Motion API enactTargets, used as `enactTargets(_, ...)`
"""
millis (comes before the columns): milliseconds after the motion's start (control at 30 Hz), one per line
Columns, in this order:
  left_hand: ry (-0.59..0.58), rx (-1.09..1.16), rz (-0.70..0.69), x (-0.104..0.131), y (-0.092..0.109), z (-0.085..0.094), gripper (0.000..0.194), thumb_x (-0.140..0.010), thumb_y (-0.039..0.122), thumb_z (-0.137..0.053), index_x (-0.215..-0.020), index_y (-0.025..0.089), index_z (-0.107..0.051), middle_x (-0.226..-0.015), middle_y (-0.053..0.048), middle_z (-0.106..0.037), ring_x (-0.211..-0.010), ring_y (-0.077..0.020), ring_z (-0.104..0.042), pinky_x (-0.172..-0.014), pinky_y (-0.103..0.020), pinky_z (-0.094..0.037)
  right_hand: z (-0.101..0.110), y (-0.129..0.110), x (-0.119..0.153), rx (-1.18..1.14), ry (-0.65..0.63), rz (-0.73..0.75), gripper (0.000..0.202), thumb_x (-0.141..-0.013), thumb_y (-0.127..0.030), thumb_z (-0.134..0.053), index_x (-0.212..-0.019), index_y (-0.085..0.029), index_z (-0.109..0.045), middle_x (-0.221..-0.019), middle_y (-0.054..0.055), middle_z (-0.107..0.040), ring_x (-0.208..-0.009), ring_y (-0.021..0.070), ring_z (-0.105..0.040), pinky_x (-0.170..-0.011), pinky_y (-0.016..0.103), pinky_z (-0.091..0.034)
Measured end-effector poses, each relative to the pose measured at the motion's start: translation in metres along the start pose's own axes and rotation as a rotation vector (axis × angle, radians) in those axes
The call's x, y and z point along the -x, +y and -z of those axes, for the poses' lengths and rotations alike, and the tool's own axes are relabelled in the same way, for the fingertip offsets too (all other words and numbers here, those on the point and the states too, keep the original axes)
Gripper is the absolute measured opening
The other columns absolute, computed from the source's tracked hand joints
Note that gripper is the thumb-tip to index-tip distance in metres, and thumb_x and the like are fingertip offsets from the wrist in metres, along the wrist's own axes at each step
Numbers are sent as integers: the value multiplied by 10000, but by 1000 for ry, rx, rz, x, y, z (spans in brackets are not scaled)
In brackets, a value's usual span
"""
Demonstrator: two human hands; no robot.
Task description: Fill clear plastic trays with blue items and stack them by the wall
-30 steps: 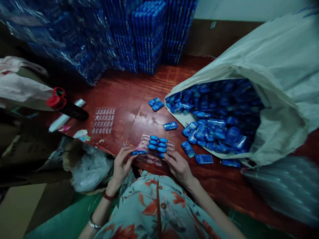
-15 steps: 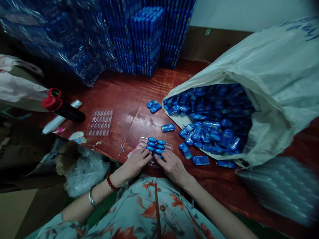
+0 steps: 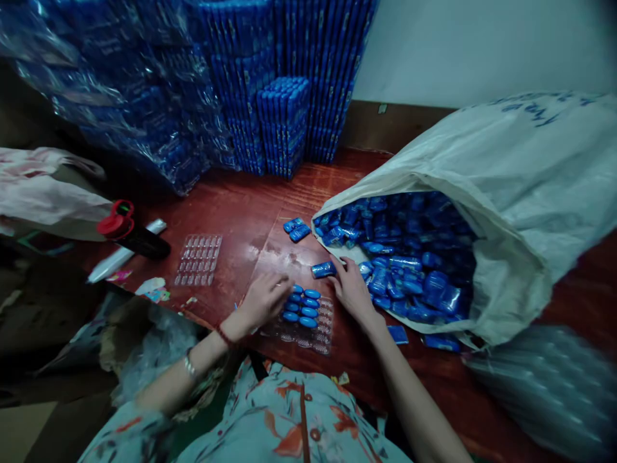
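A clear plastic blister tray (image 3: 324, 325) lies on the table in front of me, with several glossy blue oval containers (image 3: 308, 311) set in its middle rows. My left hand (image 3: 265, 299) hovers by the tray's upper left edge, its slightly bent fingers loose and holding nothing I can see. To the right, my right hand (image 3: 353, 288) reaches with thumb and fingers apart toward a blue wrapped packet (image 3: 322, 269), close to its right end; whether they touch is unclear. Two similar packets (image 3: 296, 230) lie farther back.
At right a large white woven sack (image 3: 511, 257) opens toward me, spilling blue packets. Another clear tray (image 3: 197, 260) and a dark bottle with a red lid (image 3: 139, 235) are at left. Stacked blue packs (image 3: 284, 128) line the back. Clear trays (image 3: 544, 379) are piled at lower right.
Both hands have come off the blue containers. My right hand has moved forward and right to the packet; my left has lifted to the tray's upper left. The view has tilted up.
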State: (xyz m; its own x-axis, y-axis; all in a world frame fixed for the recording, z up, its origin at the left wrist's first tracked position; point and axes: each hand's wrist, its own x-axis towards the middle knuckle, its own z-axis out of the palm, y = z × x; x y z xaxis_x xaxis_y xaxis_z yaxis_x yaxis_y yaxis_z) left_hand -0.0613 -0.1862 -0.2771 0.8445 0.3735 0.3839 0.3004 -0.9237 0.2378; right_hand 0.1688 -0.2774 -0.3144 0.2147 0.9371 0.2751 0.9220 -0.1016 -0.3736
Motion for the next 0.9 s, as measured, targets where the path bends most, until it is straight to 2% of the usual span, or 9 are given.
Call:
enactTargets(67, 11, 46, 169, -34, -24, -13, 247, -934, 225, -374, -1066, 153, -570, -1008, -104, -590, -906, -190, -559, -777, -304, -453, -6, 0, -14, 91, -96, 9, 384, -843, -189, -533, -1226, -166, -517, -1083, 146, -526, -957, 260, -512, -793, 401, -466)
enactTargets(167, -87, -2, 270, -82, -53, -38, 341, -883, 249, -494, -1202, 129, -501, -1163, -155, -532, -1041, -258, -530, -873, -381, -441, -12, -4, -16, 156, -147, 23, 247, -860, -244, -529, -1082, -149, -577, -961, 131, -547, -878, 247, -518, -734, 373, -467)
enactTargets(267, -176, -17, 286, -109, -67, -58, 356, -889, 176, -447, -1237, 100, -474, -1185, -192, -528, -1074, -286, -521, -901, -423, -425, -3, -8, 2, 71, -52, 40, 260, -888, -279, -483, -1100, -147, -552, -953, 120, -535, -899, 239, -520, -777, 379, -464)
enactTargets(367, -150, 79, 285, -113, -71, -66, 352, -925, 165, -366, -1261, 111, -456, -1190, -181, -549, -1101, -269, -522, -935, -423, -408, 19, -12, 32, -141, 73, 19, 288, -923, -252, -389, -1169, -164, -511, -1024, 124, -547, -975, 234, -532, -847, 394, -458)
enactTargets(500, -7, 413, 293, -81, -69, -55, 273, -937, 249, -384, -1137, 156, -544, -1142, -115, -612, -1060, -214, -570, -922, -362, -438, 43, -27, 79, -420, 100, -92, 223, -934, -237, -363, -1058, -216, -547, -931, 62, -612, -862, 184, -599, -771, 324, -501)
enactTargets(600, 126, 543, 477, -31, -56, -33, 235, -910, 298, -444, -1039, 157, -581, -1015, -78, -652, -932, -182, -613, -824, -309, -484, 45, -42, 108, -584, -21, -163, 162, -925, -250, -406, -995, -216, -548, -878, 35, -624, -740, 150, -624, -659, 263, -521)
enactTargets(667, 215, 572, 627, 9, -42, -14, 217, -856, 341, -540, -973, 168, -600, -924, -45, -650, -852, -168, -615, -764, -282, -494, 40, -50, 119, -633, -100, -170, 146, -914, -253, -444, -1019, -216, -539, -900, 34, -623, -760, 147, -632, -673, 257, -531)
enactTargets(800, 292, 524, 766, 74, -3, 20, 192, -777, 350, -639, -858, 177, -611, -802, -7, -622, -757, -151, -600, -703, -259, -494, 27, -58, 122, -557, -98, -46, 262, -899, -227, -486, -1160, -219, -497, -1017, 67, -618, -954, 176, -612, -829, 312, -522)
enactTargets(900, 263, 472, 734, 94, 28, 26, 161, -794, 327, -622, -880, 191, -620, -809, -16, -630, -754, -157, -602, -702, -275, -506, 20, -58, 117, -448, -23, 132, 349, -898, -182, -475, -1245, -221, -467, -1061, 87, -623, -994, 192, -599, -869, 360, -513)
